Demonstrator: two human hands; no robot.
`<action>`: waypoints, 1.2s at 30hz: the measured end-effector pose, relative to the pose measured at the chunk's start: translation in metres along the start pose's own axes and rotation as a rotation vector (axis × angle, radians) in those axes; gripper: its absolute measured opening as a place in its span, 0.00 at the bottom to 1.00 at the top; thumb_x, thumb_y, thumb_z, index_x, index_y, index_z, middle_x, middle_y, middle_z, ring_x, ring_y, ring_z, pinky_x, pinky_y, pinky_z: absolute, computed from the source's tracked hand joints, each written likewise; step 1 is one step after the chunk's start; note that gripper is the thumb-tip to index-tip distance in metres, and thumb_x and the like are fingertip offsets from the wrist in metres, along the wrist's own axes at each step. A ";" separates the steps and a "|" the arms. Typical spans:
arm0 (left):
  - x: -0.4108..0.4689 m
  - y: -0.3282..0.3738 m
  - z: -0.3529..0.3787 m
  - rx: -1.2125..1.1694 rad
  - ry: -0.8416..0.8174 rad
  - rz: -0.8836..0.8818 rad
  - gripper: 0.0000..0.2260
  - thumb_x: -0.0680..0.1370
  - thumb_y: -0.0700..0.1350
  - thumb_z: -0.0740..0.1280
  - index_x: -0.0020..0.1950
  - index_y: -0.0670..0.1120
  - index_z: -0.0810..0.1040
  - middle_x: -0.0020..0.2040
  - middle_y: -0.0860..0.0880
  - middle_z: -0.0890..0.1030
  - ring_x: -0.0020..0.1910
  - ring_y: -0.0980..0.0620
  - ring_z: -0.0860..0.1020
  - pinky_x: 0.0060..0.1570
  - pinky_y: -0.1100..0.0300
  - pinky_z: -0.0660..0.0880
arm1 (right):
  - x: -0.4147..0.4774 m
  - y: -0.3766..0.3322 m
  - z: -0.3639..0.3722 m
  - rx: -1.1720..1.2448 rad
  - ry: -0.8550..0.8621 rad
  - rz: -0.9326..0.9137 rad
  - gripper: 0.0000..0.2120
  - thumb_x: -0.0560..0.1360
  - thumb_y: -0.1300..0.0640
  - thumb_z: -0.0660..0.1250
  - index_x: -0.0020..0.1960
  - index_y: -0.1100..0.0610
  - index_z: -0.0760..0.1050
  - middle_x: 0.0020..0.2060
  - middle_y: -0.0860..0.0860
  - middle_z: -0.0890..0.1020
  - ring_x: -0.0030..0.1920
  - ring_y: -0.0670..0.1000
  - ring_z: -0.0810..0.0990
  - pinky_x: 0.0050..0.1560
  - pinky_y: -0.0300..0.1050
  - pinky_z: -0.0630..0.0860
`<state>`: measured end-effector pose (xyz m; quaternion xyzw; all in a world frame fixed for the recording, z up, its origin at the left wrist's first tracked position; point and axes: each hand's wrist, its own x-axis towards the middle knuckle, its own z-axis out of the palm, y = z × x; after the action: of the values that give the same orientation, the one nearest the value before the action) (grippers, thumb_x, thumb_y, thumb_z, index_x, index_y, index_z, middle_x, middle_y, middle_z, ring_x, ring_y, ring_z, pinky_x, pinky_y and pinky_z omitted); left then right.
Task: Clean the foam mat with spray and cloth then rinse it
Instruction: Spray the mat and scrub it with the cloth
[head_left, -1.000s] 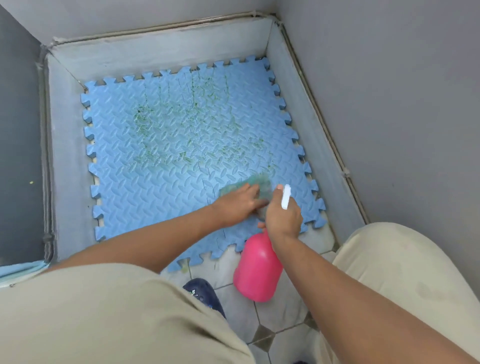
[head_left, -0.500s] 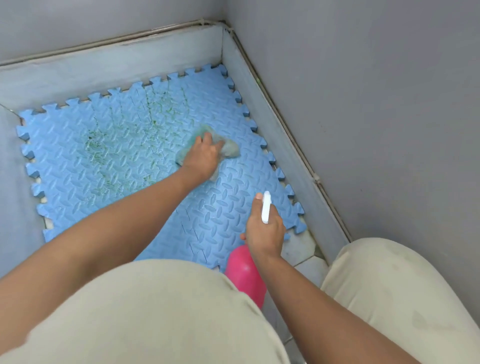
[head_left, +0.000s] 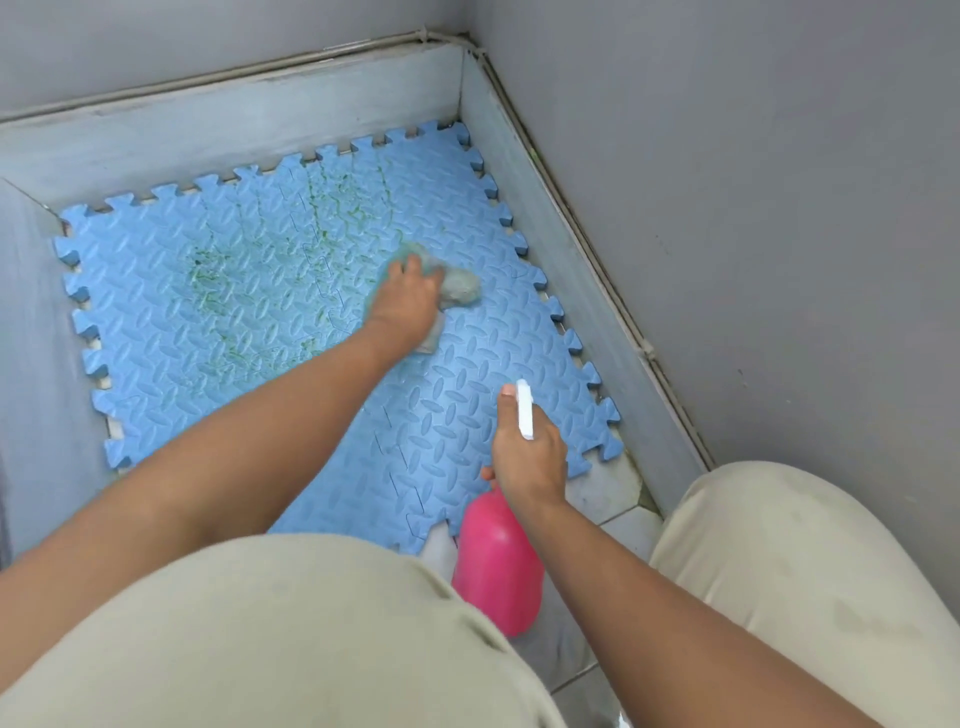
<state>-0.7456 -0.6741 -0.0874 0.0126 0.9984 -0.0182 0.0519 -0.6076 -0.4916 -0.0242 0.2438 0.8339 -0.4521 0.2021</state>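
Two knees in pale beige trousers (head_left: 270, 639) fill the near edge of the view, the left one hiding the mat's closest corner and the floor beneath it. Between them hangs a pink spray bottle (head_left: 496, 566), its lower end partly behind the right forearm and its neck lost inside the right hand (head_left: 527, 457). That hand is wrapped tight around the top of the bottle, a finger lying along the white spray head (head_left: 524, 410), which points away over the mat; whether the trigger is pressed I cannot tell, since it sits under the palm. A patch of pale floor tile (head_left: 613, 488) shows just beside the mat's right corner.

Further out, the blue foam mat (head_left: 208, 332) lies flat on the floor, its toothed edges close to the grey skirting (head_left: 566, 260) on the right and at the back. Greenish streaks mark its middle and far part; they are smeared and hard to read in detail. The left hand (head_left: 410, 299) presses palm down on a grey-green cloth (head_left: 460, 286) right of the mat's centre, fingers spread flat over it. Most of the cloth is covered by the hand; only a bunched lump on its right and a fringe around the fingers show
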 end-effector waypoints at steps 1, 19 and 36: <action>-0.009 -0.011 0.000 -0.029 -0.014 0.015 0.23 0.80 0.39 0.58 0.76 0.44 0.63 0.65 0.34 0.70 0.64 0.38 0.69 0.64 0.50 0.65 | -0.001 -0.001 0.000 -0.017 -0.039 -0.012 0.27 0.79 0.28 0.53 0.45 0.50 0.75 0.42 0.51 0.80 0.40 0.58 0.87 0.44 0.53 0.84; -0.293 -0.148 0.046 -0.321 0.045 -0.805 0.19 0.78 0.34 0.63 0.70 0.38 0.72 0.51 0.33 0.71 0.48 0.33 0.71 0.50 0.39 0.73 | -0.040 -0.035 0.058 -0.176 -0.431 -0.172 0.35 0.74 0.25 0.58 0.35 0.58 0.74 0.33 0.53 0.83 0.34 0.58 0.87 0.42 0.52 0.84; -0.279 -0.142 0.030 -0.015 0.045 -0.801 0.12 0.66 0.27 0.71 0.49 0.34 0.81 0.44 0.37 0.78 0.37 0.39 0.74 0.35 0.49 0.74 | -0.036 -0.079 0.104 -0.249 -0.691 -0.111 0.32 0.74 0.28 0.64 0.38 0.59 0.76 0.31 0.56 0.79 0.35 0.58 0.88 0.33 0.53 0.83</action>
<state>-0.4686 -0.8231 -0.0836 -0.3777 0.9253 -0.0295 0.0189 -0.6133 -0.6256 -0.0046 0.0046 0.7770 -0.4132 0.4748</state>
